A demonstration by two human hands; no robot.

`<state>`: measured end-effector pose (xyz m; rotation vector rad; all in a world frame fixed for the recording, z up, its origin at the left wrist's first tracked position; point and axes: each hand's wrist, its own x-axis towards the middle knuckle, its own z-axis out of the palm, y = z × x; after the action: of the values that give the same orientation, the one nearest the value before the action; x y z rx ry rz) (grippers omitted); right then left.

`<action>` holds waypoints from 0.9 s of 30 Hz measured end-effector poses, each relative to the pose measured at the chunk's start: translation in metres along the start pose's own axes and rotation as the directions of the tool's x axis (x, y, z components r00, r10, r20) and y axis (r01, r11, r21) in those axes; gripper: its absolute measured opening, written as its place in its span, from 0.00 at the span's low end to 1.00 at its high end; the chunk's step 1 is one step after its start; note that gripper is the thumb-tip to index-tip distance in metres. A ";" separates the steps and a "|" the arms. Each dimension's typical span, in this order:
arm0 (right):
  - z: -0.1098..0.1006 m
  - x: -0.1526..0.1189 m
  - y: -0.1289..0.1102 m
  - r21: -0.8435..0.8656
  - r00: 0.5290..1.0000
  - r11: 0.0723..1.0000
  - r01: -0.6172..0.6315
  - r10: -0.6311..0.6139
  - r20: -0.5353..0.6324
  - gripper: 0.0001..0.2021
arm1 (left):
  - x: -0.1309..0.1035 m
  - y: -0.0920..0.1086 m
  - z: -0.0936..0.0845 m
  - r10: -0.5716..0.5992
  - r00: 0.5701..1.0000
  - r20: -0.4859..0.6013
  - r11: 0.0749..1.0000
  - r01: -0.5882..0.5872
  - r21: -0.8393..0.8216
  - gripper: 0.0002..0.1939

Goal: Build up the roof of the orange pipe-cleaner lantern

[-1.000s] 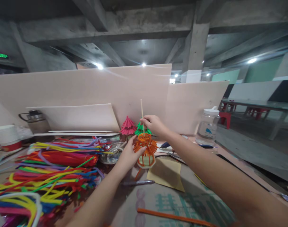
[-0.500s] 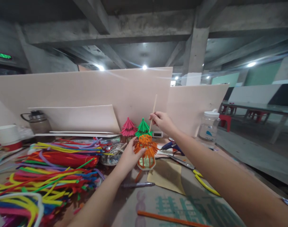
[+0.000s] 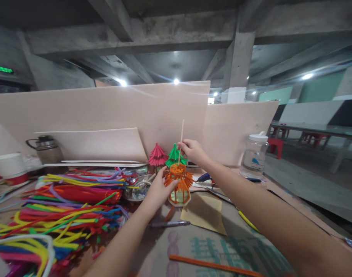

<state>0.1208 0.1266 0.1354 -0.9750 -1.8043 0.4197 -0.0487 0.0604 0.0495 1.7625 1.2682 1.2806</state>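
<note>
My left hand (image 3: 161, 186) grips the side of a small orange pipe-cleaner pavilion (image 3: 180, 179), its thumb across the fringed roof. Between the fingertips of my right hand (image 3: 191, 149) is a thin wooden stick (image 3: 182, 130), held nearly upright. The stick's lower end meets the top of the orange pavilion; whether it goes inside is hidden. Right behind stand a pink pointed roof (image 3: 157, 154) and a green pointed roof (image 3: 174, 154), the green one partly covered by my right hand.
Piles of coloured pipe cleaners (image 3: 69, 207) fill the left. Near the middle lie a pen (image 3: 170, 224), a tan sheet (image 3: 206, 213) and an orange strip (image 3: 213, 265). Yellow-handled scissors (image 3: 247, 220) are partly under my right arm. A clear bottle (image 3: 253, 156) stands right, a dark flask (image 3: 47, 150) left.
My right hand has moved left and slightly down, bringing the stick from beside the pavilion onto its top. My left hand keeps its hold.
</note>
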 end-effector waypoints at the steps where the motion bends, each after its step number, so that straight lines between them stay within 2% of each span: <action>1: 0.001 0.000 0.000 -0.001 1.000 1.000 0.001 -0.001 0.004 0.14 | 0.001 -0.003 0.000 -0.007 1.000 -0.007 1.000 0.007 0.000 0.34; 7: 0.003 -0.001 0.002 -0.013 1.000 1.000 -0.002 0.002 0.013 0.15 | 0.003 -0.013 -0.001 -0.034 0.999 -0.032 0.999 0.034 0.010 0.36; 17: 0.008 -0.002 0.002 -0.019 0.999 1.000 0.023 -0.022 0.038 0.15 | 0.000 -0.004 0.000 -0.028 1.000 -0.015 0.999 0.028 0.026 0.31; 22: 0.010 -0.001 0.004 0.008 0.998 0.999 0.039 -0.039 0.041 0.15 | -0.001 -0.003 0.000 -0.028 0.999 -0.019 0.998 0.029 0.053 0.32; 27: 0.008 -0.004 0.000 0.064 0.999 0.997 0.032 -0.034 0.029 0.14 | 0.003 0.003 -0.003 0.021 0.996 -0.084 0.995 -0.012 0.101 0.28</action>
<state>0.1143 0.1250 0.1298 -0.8985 -1.8208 0.4705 -0.0503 0.0619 0.0537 1.8085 1.3904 1.3343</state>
